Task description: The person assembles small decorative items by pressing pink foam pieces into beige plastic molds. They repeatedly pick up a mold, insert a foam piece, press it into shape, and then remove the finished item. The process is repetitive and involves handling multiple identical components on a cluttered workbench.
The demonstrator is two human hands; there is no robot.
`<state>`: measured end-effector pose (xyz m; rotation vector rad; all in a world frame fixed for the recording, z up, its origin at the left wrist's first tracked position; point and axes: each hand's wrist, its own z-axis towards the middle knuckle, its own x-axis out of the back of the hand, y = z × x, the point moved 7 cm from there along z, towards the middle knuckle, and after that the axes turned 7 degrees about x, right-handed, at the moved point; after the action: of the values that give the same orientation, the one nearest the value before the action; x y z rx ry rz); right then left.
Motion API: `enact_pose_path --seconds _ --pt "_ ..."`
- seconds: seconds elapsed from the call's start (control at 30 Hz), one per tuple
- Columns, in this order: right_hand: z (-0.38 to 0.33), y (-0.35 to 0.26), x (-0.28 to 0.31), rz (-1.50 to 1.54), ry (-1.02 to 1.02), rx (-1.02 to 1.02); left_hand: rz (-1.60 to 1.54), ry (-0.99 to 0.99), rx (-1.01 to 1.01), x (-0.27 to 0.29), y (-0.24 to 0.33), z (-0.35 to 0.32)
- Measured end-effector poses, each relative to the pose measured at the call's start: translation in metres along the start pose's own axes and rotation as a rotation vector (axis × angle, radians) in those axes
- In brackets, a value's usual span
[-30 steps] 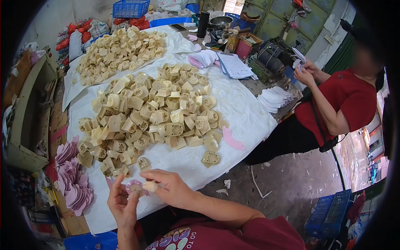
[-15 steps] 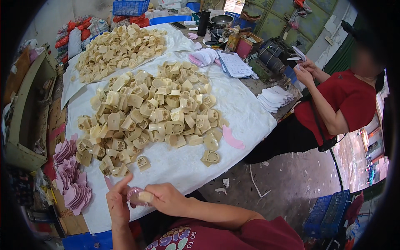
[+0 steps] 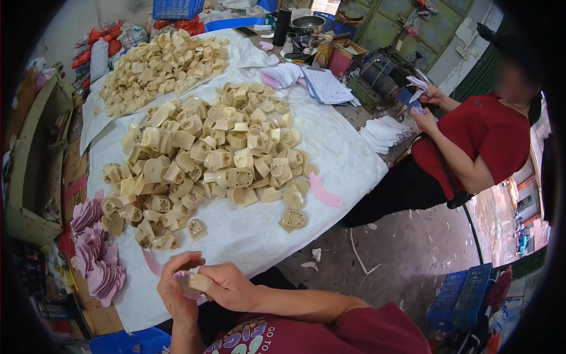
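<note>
Two heaps (image 3: 203, 156) toward ten o'clock on wrinkled white sheeting (image 3: 342, 141), blue crate (image 3: 453, 298) at four. Glossy, hollow cream parts (image 3: 293, 219). Gripping rounded, pink-edged piece (image 3: 187, 287) between left hand (image 3: 178, 294) and right hand (image 3: 234, 288).

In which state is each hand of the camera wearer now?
Left hand: curled closed, holding a small pink-edged piece.
Right hand: closed on the same piece.

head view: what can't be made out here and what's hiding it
All in the head view:
Pink-edged piece: full shape hidden by the left hand and right hand.
Near heap: its lowest parts, buried under upper ones.
Blue crate: cut off by the top edge.
Clipped sheet: marks too small to read.
</note>
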<state>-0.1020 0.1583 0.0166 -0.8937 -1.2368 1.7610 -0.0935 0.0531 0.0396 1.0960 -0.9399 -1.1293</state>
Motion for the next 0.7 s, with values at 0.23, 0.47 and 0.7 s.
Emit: enact_pose_path --seconds 0.23,0.47,0.7 --pt "-0.002 0.019 -0.015 0.355 0.100 -0.183 -0.113 0.038 0.129 -0.002 -0.008 -0.003" --pt "-0.002 0.027 -0.023 0.433 -0.043 -0.274 -0.464 0.005 0.226 0.010 -0.016 0.004" --pt "-0.007 0.031 -0.021 0.381 0.029 -0.261 -0.411 0.022 0.181 0.002 -0.009 0.004"
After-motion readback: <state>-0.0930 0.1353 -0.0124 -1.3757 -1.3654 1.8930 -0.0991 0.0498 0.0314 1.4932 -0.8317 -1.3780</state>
